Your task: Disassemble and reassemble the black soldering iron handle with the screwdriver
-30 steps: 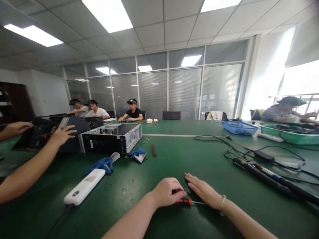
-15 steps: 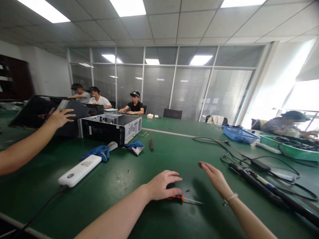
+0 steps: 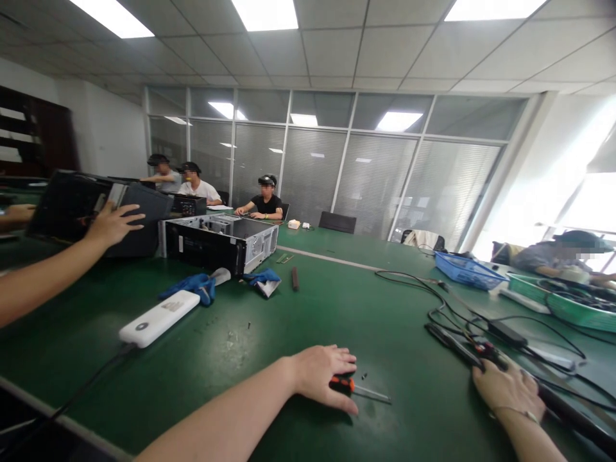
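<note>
My left hand [image 3: 327,378] lies low over the green table with its fingers spread, beside and partly over the orange-and-black handle of a screwdriver [image 3: 359,389]. The screwdriver's metal shaft points right. A tiny dark screw [image 3: 364,376] lies just behind the shaft. My right hand [image 3: 510,388] is closed around a long black rod-like tool [image 3: 568,410] at the right; its fingertips are partly hidden. Another slim black rod [image 3: 452,343] reaches out to the left of that hand.
Black cables [image 3: 428,282] tangle near a blue basket [image 3: 469,269] and a green basket [image 3: 568,298]. An open computer case [image 3: 216,247], blue gloves [image 3: 192,285] and a white power strip [image 3: 161,317] stand left. A co-worker's hand [image 3: 113,224] holds a dark case [image 3: 144,215]. Other people sit around.
My right hand has moved right and down from above the table onto the long black tool. My left hand's fingers have spread flatter beside the screwdriver. The view has shifted slightly.
</note>
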{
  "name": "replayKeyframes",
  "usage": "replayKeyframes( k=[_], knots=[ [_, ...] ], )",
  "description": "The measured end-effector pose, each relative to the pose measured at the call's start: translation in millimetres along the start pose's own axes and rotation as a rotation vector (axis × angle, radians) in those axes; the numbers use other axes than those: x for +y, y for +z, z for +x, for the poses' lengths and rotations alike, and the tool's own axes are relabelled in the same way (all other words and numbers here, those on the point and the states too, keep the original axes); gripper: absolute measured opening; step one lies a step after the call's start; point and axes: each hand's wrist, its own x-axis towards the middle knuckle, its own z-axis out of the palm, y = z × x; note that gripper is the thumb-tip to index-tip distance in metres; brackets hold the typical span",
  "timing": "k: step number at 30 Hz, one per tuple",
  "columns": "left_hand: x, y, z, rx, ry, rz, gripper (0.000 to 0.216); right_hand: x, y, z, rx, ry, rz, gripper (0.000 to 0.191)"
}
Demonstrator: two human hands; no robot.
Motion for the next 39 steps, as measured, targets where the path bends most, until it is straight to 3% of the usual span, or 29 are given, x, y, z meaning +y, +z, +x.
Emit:
replayKeyframes(
  k=[3, 6, 11, 24, 31, 36, 39],
  knots=[
    [0.1, 0.7, 0.5, 0.004, -0.001, -0.015, 0.079, -20.5, -2.4, -1.7, -0.065, 0.072, 0.045, 0.052],
    [-0.1, 0.2, 0.5, 0.002, 0.003, -0.018, 0.081, -43.7, -8.7, -5.2, -0.158, -0.046, 0.092, 0.052],
    [-0.9, -1.5, -0.2, -0.019, 0.021, -0.009, 0.084, -86.4, -20.7, -17.2, -0.135, -0.196, 0.149, 0.051],
    [-6.4, 6.5, 0.7, 0.058, 0.048, 0.052, 0.073, -173.5, -57.3, -59.0, -0.305, -0.583, 0.655, 0.048],
    [-10.6, 8.0, 1.8, 0.116, 0.131, 0.111, 0.056, -191.4, -80.0, -74.2, -0.445, -0.675, 0.857, 0.043],
    [-1.5, 1.5, 1.4, 0.166, 0.176, 0.150, 0.056, -193.1, -90.1, -74.3, -0.539, -0.694, 0.912, 0.043],
    [5.5, -5.2, 1.7, 0.264, 0.125, 0.166, 0.046, -191.3, -96.9, -70.9, -0.614, -0.702, 0.918, 0.043]
  ],
)
